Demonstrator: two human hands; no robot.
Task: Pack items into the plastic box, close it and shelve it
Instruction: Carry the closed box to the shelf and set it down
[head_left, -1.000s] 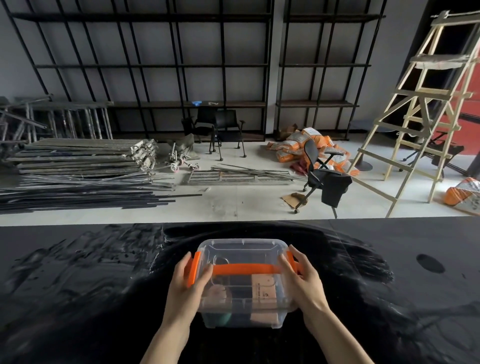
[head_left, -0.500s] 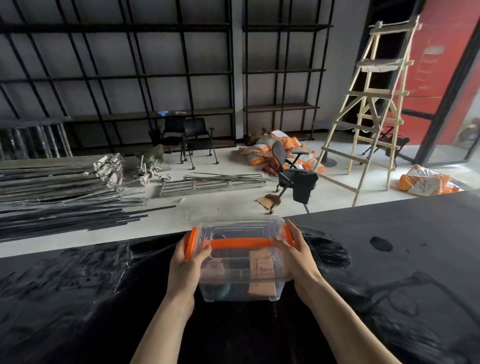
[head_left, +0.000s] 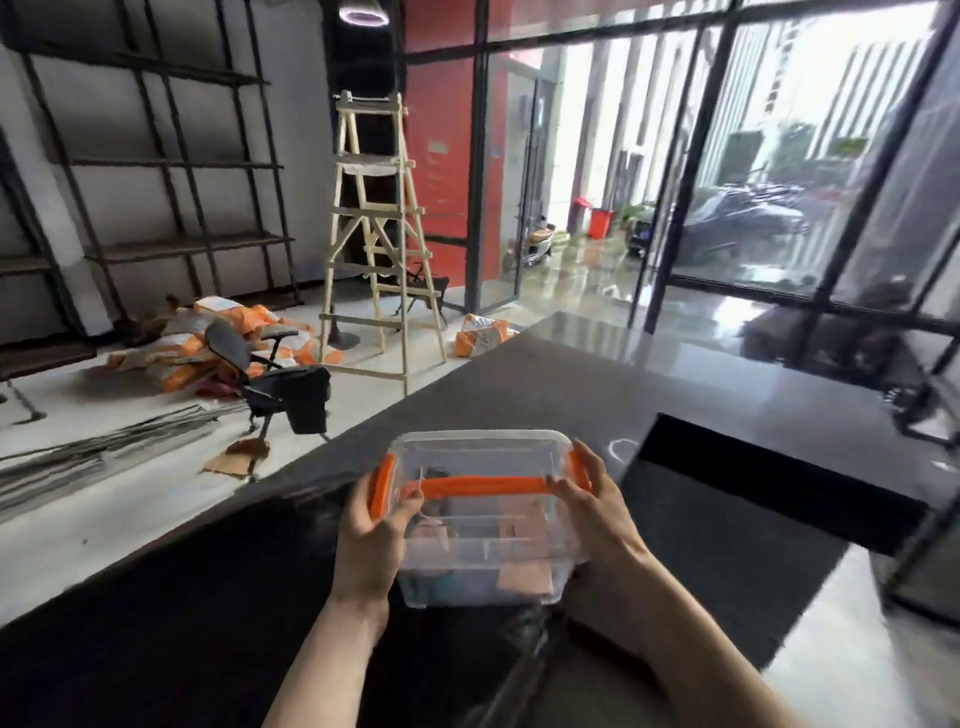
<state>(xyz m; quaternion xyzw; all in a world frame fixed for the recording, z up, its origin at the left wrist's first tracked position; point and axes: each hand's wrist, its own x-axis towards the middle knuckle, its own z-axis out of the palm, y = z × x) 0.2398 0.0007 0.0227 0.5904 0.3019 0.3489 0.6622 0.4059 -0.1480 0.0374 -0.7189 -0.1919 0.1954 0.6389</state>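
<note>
A clear plastic box (head_left: 483, 519) with its lid on, an orange handle and orange side latches is held in the air in front of me, above the black table (head_left: 597, 374). My left hand (head_left: 371, 540) grips its left side at the orange latch. On the right side my right hand (head_left: 597, 525) holds it, thumb on the handle's end. Brown cardboard pieces and a dark teal item show through the walls.
A wooden ladder (head_left: 376, 244) stands ahead, with a tipped office chair (head_left: 275, 379) and orange sacks (head_left: 197, 343) on the floor to its left. Black metal shelving (head_left: 171, 171) lines the left wall. Glass walls and a door are at the right.
The box has been lifted off the table in both hands. The view has swung to the right, from the shelving wall toward the ladder and the glass front.
</note>
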